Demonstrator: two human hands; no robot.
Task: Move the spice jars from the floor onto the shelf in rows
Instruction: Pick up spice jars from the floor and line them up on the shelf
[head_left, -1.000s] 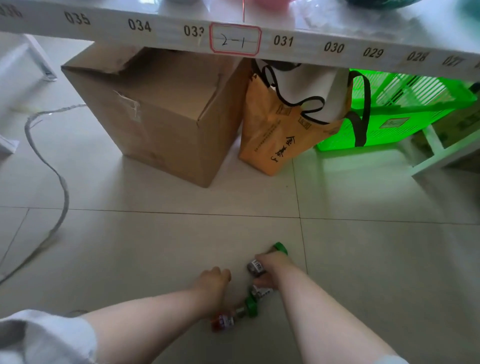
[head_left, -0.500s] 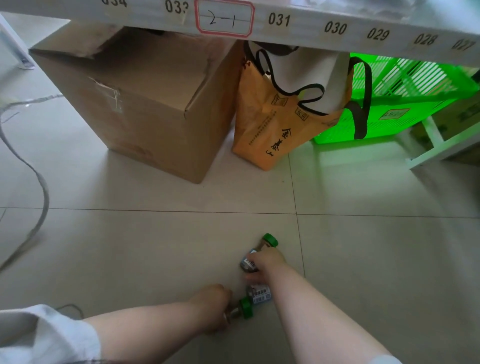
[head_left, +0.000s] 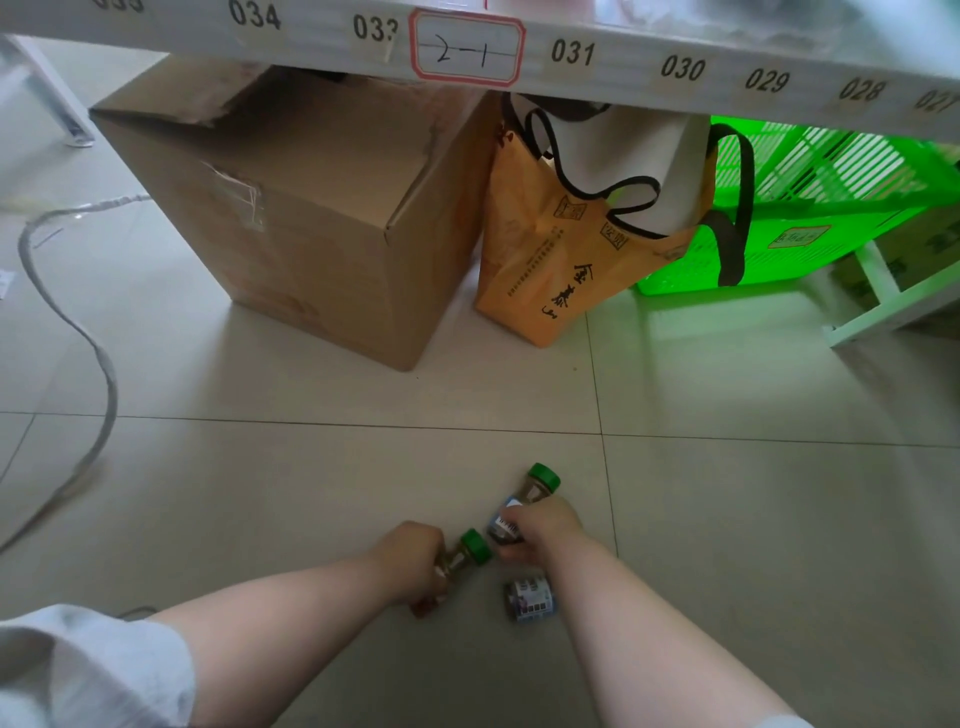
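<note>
My left hand (head_left: 413, 558) grips a green-capped spice jar (head_left: 465, 553), lifted just off the tiled floor with its cap pointing right. My right hand (head_left: 543, 530) grips a second green-capped spice jar (head_left: 535, 486) with a blue and white label, its cap pointing up and away. A third jar (head_left: 530, 600) with a blue label lies on the floor between my forearms, its cap hidden. The white shelf edge (head_left: 623, 57) with number labels runs across the top of the view.
Under the shelf stand a large cardboard box (head_left: 311, 223), an orange bag with black handles (head_left: 561, 260) and a green plastic crate (head_left: 810, 218). A grey cable (head_left: 98, 364) snakes over the floor at the left. A white frame leg (head_left: 883, 306) is at the right.
Both hands have closed round jars and lifted them off the floor. The left hand moved right and up with its jar. One jar stays lying on the tiles.
</note>
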